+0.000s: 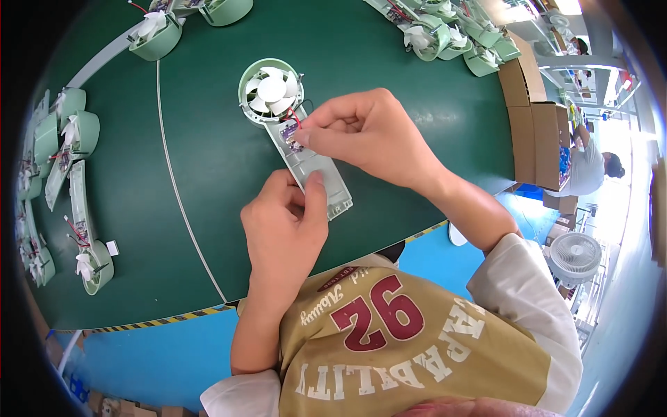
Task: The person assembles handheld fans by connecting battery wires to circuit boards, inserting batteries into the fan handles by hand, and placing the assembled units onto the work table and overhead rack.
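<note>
A pale green handheld fan housing (319, 175), its inside facing up, lies on the green table in front of me. At its far end a white fan blade wheel (272, 89) sits inside a round green ring. My left hand (286, 215) grips the handle part, thumb on its inner face and fingers at the edge. Over the upper handle, my right hand (372, 135) pinches at the red wire (294, 117) beside a small purple circuit board (289, 133). Its fingertips partly cover the board, and the wire's end is hidden.
Several similar fan housings (85, 132) lie along the left edge, more (154, 35) at the far left, and a pile (445, 35) at the far right. Cardboard boxes (531, 132) stand at the right edge. A person (590, 167) works beyond them, near a white fan (575, 256).
</note>
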A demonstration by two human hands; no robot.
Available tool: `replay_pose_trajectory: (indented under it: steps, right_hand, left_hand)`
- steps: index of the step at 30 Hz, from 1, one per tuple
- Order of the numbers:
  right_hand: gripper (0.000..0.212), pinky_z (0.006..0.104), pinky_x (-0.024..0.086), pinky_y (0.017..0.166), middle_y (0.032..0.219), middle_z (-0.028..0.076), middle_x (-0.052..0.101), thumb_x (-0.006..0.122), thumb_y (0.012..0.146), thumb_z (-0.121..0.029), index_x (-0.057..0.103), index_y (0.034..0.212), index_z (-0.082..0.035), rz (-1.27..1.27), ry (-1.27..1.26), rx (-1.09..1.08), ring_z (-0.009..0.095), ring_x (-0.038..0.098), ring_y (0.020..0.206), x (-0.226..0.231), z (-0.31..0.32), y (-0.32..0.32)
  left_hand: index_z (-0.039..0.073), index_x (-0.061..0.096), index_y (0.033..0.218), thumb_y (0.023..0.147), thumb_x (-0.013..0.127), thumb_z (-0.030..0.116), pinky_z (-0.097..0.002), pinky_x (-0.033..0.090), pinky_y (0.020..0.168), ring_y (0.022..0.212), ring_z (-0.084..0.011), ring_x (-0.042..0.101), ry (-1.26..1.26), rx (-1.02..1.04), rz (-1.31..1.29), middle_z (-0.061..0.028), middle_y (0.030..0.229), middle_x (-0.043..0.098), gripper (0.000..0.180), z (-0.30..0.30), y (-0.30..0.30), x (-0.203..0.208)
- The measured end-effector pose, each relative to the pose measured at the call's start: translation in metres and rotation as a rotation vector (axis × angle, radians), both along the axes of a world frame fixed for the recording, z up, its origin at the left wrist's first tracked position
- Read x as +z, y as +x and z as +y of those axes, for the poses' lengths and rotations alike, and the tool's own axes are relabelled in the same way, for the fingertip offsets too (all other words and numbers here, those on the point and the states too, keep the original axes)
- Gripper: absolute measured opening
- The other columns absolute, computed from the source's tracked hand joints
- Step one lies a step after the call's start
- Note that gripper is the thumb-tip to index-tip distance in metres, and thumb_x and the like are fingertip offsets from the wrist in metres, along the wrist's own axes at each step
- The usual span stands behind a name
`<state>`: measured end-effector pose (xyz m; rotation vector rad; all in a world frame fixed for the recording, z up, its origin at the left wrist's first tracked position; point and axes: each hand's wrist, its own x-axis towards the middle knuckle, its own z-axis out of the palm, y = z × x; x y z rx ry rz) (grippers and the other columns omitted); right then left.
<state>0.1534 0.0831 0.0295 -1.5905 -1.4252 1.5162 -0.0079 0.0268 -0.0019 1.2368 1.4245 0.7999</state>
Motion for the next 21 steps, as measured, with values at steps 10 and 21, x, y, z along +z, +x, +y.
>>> replay_pose_trajectory:
  steps: [10,21]
  right_hand:
    - [0.016,0.0198,0.03,0.049,0.065,-0.008,0.056,0.072,0.093,-0.011,0.073,0.097,0.005,-0.114,0.292,0.066,-0.002,0.041,0.06,-0.009,-0.004,0.001]
    - [0.014,0.0249,0.036,0.046,0.065,0.002,0.06,0.077,0.084,-0.007,0.074,0.096,0.0,-0.338,0.831,0.214,0.007,0.046,0.052,-0.019,0.003,-0.003]
  left_hand:
    - [-0.002,0.065,0.084,0.093,0.066,0.013,-0.0295,0.046,0.047,0.046,-0.0139,0.059,0.043,0.017,-0.055,-0.0087,0.058,0.064,0.018,-0.002,-0.001,-0.006]
    - [-0.002,0.061,0.08,0.091,0.066,0.011,-0.0319,0.044,0.047,0.043,-0.0171,0.056,0.1,0.014,-0.035,-0.0087,0.055,0.059,0.018,-0.002,-0.001,-0.008]
